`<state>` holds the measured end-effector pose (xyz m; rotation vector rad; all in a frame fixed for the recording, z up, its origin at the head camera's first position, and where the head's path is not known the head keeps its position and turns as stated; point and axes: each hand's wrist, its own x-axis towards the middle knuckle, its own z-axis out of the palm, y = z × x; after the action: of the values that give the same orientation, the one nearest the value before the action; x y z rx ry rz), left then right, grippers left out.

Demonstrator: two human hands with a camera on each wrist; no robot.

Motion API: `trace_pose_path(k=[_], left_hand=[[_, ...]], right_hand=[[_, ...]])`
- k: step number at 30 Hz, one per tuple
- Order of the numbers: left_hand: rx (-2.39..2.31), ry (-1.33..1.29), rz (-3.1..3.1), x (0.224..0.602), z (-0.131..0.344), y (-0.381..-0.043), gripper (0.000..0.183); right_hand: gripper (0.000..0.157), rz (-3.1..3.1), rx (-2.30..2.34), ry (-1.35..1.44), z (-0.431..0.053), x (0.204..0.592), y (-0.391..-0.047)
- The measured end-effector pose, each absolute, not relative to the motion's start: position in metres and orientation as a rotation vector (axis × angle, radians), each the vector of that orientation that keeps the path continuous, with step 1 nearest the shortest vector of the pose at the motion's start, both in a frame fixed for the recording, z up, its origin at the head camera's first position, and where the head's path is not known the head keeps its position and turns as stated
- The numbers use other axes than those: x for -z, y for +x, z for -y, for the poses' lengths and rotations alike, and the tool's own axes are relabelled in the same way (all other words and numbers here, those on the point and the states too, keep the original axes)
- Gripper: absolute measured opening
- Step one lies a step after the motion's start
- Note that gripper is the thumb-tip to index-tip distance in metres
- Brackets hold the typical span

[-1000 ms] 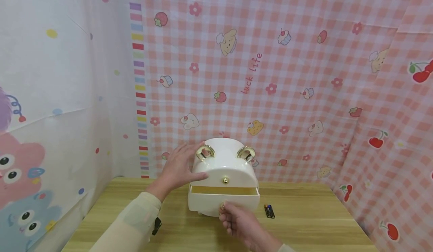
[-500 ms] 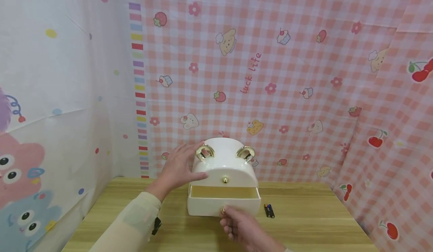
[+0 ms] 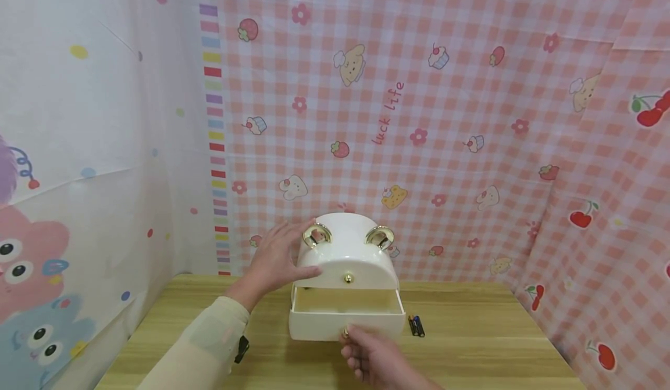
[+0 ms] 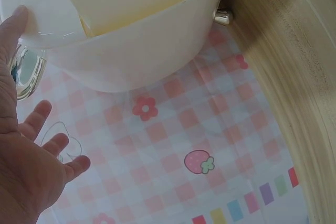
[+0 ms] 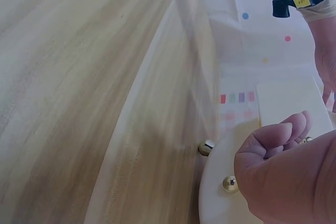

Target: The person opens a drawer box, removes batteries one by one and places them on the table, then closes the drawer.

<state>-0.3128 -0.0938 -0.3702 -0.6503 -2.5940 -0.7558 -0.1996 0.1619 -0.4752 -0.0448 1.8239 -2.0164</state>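
Observation:
A white box [image 3: 345, 239] with two gold ear-like rings stands near the back of the table. Its lower drawer [image 3: 314, 327] is pulled out, and the part of the inside that shows looks bare. My right hand [image 3: 374, 352] pinches the gold knob [image 3: 345, 333] on the drawer front. My left hand [image 3: 277, 256] rests against the box's upper left side, its thumb on the front face. In the left wrist view the other fingers [image 4: 55, 144] of that hand spread apart. A second gold knob [image 3: 348, 279] sits on the upper front.
Two small dark pen-like sticks [image 3: 416, 326] with orange and blue ends lie right of the drawer on the wooden table [image 3: 487, 343]. A pink checked cloth [image 3: 460, 221] hangs behind the box. A white patterned cloth [image 3: 131, 204] hangs at the left.
The drawer has slid further out toward me, showing more of its inside. My right hand has moved toward me with the knob; the left hand stays in place.

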Motion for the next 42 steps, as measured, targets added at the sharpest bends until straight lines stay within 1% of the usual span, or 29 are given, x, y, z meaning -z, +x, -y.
trace_pose_path(k=[6, 16, 28, 42], left_hand=[[0.746, -0.649, 2.605, 0.370, 0.094, -0.314, 0.105], [0.741, -0.645, 2.607, 0.371, 0.095, -0.314, 0.105], [0.732, -0.646, 2.597, 0.371, 0.094, -0.314, 0.105], [0.719, -0.643, 2.599, 0.371, 0.093, -0.314, 0.105]], right_hand=[[0.038, -1.814, 2.002, -0.051, -0.164, 0.473, -0.196], [0.047, -1.830, 1.992, -0.044, -0.165, 0.475, -0.185], [0.042, -1.847, 1.989, -0.027, -0.166, 0.477, -0.174], [0.041, -1.836, 1.991, 0.033, -0.169, 0.479, -0.167]])
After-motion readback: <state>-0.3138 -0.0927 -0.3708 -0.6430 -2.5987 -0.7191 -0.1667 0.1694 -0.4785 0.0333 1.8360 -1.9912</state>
